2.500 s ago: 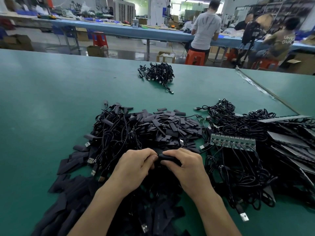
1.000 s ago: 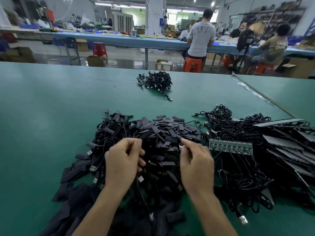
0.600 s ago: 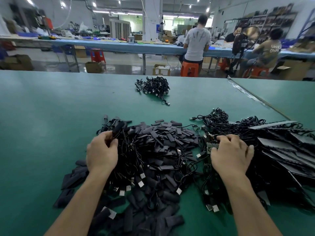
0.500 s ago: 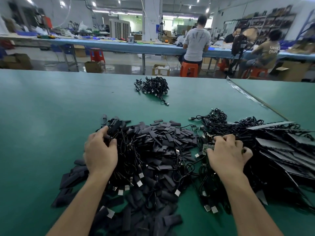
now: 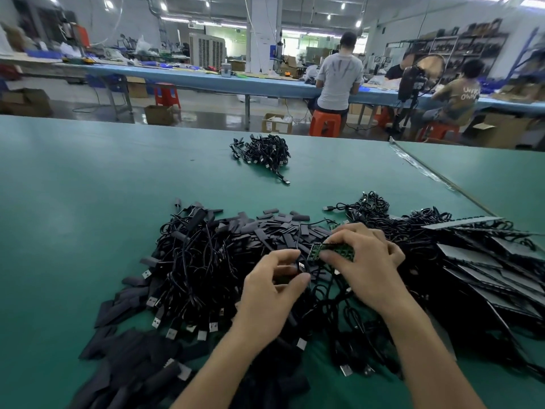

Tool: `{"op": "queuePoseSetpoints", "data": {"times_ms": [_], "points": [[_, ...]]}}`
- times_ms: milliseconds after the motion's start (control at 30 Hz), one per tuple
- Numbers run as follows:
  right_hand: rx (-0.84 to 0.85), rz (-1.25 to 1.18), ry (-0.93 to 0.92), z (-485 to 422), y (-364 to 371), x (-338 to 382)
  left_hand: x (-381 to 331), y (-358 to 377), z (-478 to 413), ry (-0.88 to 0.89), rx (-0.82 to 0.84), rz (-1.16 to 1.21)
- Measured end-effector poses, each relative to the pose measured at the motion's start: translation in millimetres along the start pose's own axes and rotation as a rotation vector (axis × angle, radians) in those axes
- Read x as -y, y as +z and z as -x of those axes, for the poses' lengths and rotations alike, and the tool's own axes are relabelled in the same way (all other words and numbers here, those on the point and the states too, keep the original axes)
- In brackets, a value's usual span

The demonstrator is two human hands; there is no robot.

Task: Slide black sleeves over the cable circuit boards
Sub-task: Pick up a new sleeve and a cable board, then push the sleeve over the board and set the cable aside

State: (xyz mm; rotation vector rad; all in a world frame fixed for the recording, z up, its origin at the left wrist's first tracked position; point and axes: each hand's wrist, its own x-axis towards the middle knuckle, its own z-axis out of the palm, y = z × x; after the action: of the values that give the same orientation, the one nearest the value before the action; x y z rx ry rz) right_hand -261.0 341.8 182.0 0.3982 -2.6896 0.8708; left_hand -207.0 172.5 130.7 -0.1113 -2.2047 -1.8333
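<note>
Head view.

Writing: pale letters on a seated person's shirt [image 5: 460,98], too blurred for us to read.

Tabletop [image 5: 88,187]: matte green, smooth.

Sleeves [image 5: 283,228]: short, flat black rectangles with a dull finish, heaped mid-tabletop just beyond the hands. We see more spread at lower left.

Cables [image 5: 194,270]: thin glossy black cords in a tangle left of the sleeves, ending in silver metal USB plugs [image 5: 156,321].

Circuit board [image 5: 333,250]: small green rectangle studded with parts, held above the pile.

Right hand [image 5: 368,261]: fingers curled over the circuit board, gripping it.

Left hand [image 5: 274,287]: thumb and forefinger pinch a dark piece [image 5: 290,276]. We cannot tell whether it is a sleeve or a cable.

Far bundle [image 5: 265,152]: a small knot of black cords, well apart.

Dark sheets [image 5: 486,261]: flat angular strips fanned out at right.
</note>
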Motion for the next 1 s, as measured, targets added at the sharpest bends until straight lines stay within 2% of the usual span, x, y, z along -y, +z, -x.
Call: {"op": "queuePoseSetpoints", "data": {"times_ms": [67,267,733,1000], "points": [[0.036,-0.082,-0.024,2,3,2,4,5,-5,-0.022,0.035,0.060],[0.184,-0.327,-0.044,0,10,3,13,7,-12,0.024,-0.038,0.148],[0.310,-0.452,-0.072,-7,35,-27,24,6,-21,-0.066,0.018,0.278],[0.472,-0.787,-0.037,-8,33,-32,24,6,-22,-0.109,0.047,0.339]]}}
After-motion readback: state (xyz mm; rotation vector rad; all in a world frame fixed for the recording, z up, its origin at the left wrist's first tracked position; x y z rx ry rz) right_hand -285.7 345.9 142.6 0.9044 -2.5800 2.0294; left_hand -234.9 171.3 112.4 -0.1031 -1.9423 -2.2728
